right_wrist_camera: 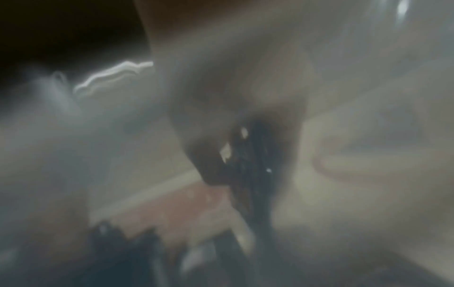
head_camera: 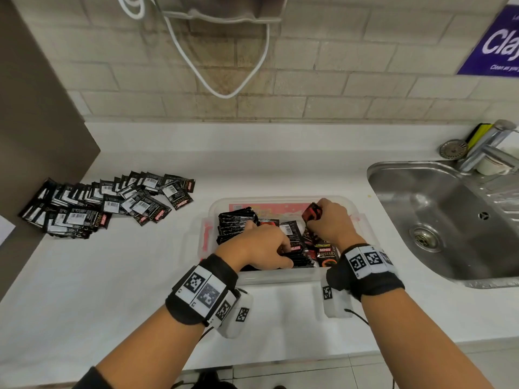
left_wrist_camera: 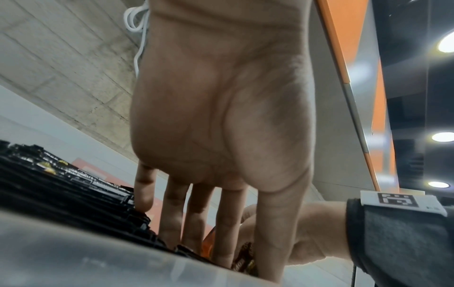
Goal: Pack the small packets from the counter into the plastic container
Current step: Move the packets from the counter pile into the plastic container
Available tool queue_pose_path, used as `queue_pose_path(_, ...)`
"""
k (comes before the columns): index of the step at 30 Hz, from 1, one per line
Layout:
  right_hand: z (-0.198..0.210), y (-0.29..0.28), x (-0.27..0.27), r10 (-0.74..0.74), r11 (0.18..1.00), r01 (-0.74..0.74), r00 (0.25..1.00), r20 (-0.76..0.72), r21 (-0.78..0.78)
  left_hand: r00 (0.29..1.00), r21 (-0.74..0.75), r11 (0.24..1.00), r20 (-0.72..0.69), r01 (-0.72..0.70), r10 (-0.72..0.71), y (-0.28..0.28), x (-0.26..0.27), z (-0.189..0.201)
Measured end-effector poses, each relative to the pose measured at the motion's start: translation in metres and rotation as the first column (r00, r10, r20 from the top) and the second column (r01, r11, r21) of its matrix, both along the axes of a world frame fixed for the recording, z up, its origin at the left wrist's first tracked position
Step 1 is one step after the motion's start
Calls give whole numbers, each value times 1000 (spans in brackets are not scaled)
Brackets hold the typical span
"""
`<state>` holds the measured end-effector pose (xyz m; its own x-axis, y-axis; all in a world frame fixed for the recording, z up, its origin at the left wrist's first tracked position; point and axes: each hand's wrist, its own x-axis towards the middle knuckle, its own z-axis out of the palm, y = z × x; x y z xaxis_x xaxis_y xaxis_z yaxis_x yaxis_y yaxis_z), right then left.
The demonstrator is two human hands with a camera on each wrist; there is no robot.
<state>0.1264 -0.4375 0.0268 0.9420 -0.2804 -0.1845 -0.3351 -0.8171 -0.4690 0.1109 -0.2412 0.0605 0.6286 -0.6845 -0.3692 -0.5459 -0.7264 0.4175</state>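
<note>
A clear plastic container (head_camera: 206, 234) with a pink label on its floor sits on the white counter in front of me. Black and red small packets (head_camera: 236, 223) stand in rows inside it. More packets lie in a loose pile (head_camera: 106, 203) on the counter at the left. My left hand (head_camera: 269, 242) reaches into the container, its straight fingers (left_wrist_camera: 196, 223) pushed down among the packets. At the container's far right, my right hand (head_camera: 328, 220) grips a bunch of packets (head_camera: 313, 211) held upright. The right wrist view is blurred and shows only dark packets (right_wrist_camera: 253, 165) in the hand.
A steel sink (head_camera: 438, 214) with a faucet (head_camera: 488, 147) lies just right of the container. A brown cabinet side (head_camera: 33, 108) bounds the counter at the left. A white cable (head_camera: 224, 91) hangs on the tiled wall, with a purple sign (head_camera: 497, 43) at the top right.
</note>
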Motion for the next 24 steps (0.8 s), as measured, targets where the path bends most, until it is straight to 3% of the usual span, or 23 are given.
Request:
queue_pose_path(3, -2, -1, -1, -46, 956, 45, 999, -2, 289, 1000, -9, 1000, 3, -1, 1, 1, 0, 0)
queue_pose_path(5, -7, 0, -3, -44, 922, 62, 997, -56, 381, 1000, -9, 1000, 8, 0, 1, 1, 0, -1)
queue_pose_path(10, -20, 0, 0, -13, 978, 40, 991, -131, 204, 1000, -6, 1000, 8, -8, 8, 0, -1, -1)
queue_pose_path(24, -18, 12, 2, 6, 987, 14, 992, -123, 161, 1000, 0, 1000, 18, 1, -1, 1, -2, -2)
